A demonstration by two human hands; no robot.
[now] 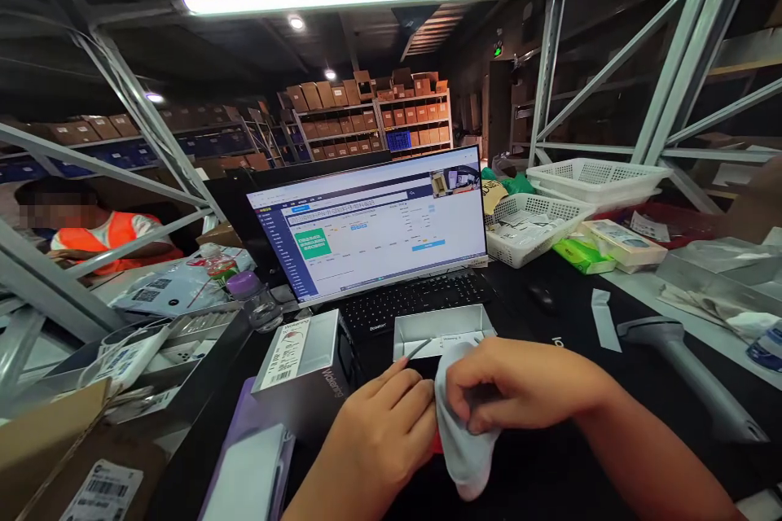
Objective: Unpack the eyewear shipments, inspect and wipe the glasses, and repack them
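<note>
My left hand (394,419) is closed, low in the middle, around something mostly hidden. A thin dark grey stem (421,348) sticks out past its fingertips, and a bit of red shows beside its fingers. In my right hand (513,383) is a pale grey-white cloth (467,456), gripped by curled fingers and hanging down against the left hand. Just beyond both hands lies an open shallow silver box (440,324) with a printed slip inside. To the left stands a silver box marked "Wakening" (299,362) with a barcode label on top.
Behind the boxes are a black keyboard (421,297) and a lit monitor (372,228). A mouse (542,299) and barcode scanner (690,374) lie right, near white baskets (531,228). A bottle with a purple cap (253,301) stands left. A person in an orange vest (116,240) sits far left.
</note>
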